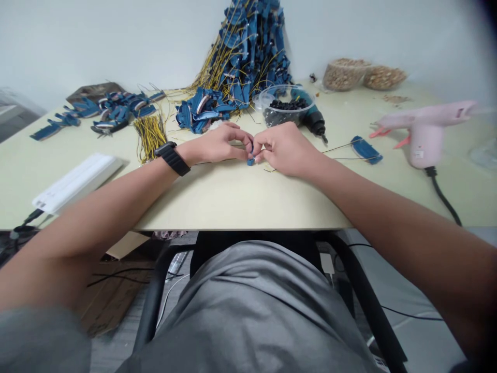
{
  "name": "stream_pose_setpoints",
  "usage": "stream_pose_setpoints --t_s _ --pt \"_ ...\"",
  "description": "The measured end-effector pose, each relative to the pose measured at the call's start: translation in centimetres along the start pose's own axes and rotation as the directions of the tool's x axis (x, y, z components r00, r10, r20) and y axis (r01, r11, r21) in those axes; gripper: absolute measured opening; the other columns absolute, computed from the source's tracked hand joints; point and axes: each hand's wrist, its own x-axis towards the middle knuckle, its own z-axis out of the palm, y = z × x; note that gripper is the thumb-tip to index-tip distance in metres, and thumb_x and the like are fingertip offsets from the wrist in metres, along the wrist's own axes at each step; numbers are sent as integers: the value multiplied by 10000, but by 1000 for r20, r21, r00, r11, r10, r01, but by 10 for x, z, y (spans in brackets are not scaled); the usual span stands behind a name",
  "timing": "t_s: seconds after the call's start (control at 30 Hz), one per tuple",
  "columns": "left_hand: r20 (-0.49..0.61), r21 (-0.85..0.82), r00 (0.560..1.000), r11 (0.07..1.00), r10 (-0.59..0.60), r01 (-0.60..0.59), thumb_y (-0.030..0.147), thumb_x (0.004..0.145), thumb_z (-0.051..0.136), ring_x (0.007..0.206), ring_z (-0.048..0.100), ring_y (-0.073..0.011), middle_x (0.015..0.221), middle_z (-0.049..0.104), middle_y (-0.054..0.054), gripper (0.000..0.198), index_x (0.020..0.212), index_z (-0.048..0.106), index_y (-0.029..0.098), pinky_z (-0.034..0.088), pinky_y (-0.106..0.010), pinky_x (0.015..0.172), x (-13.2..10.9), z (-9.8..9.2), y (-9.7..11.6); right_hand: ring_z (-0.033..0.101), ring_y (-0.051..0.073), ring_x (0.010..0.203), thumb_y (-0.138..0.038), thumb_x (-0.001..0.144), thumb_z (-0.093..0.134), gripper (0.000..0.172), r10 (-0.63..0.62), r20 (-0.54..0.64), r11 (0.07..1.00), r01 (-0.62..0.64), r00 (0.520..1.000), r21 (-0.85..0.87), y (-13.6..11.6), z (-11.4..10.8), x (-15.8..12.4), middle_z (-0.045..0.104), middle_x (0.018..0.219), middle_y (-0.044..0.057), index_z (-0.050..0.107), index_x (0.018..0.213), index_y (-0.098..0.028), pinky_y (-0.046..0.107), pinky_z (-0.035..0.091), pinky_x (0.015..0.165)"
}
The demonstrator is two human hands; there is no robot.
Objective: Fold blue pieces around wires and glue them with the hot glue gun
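Note:
Over the table's middle, my left hand [223,145] and my right hand [285,149] meet fingertip to fingertip. Both are closed in a pinch on a small blue piece [250,161], mostly covered by the fingers. Thin dark cord runs out on either side of the hands. To the right lies a curved blue fabric piece [366,149] with dark cords at its ends. A bundle of yellow and black wires [150,135] rests left of my left hand.
Behind my hands rises a tall heap of blue pieces [252,52] with yellow wires. A clear tub of small black parts [285,106] stands before a power screwdriver [313,122]. A pink glue gun [427,127] is at right, a white power strip [77,181] at left.

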Motion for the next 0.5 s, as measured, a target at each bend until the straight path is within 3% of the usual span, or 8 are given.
stream_pose_setpoints --t_s 0.2,0.4,0.5 --pt "1 -1 1000 1000 6 -6 537 982 933 1583 757 -442 1337 980 -56 271 1148 1016 340 405 -671 1546 0 -1 1 913 295 1033 -46 992 811 201 4 8 1000 -4 1000 -27 -1 1 2 920 1009 66 866 934 -231 397 610 869" --pt "-6 -22 1000 1000 -7 7 521 967 955 1638 741 -427 1378 980 -25 243 1120 1009 340 337 -686 1603 -1 0 0 891 293 1001 -83 1002 848 159 -15 2 999 15 1000 -32 1 5 3 924 1056 80 873 945 -229 385 595 812" --pt "-15 -9 1000 1000 -24 24 598 956 973 1744 663 -459 1471 967 -24 319 1135 996 334 286 -721 1618 -2 0 -5 784 247 870 -48 999 830 227 -42 -9 996 41 999 -77 0 -1 1 841 905 32 936 995 -249 387 548 805"
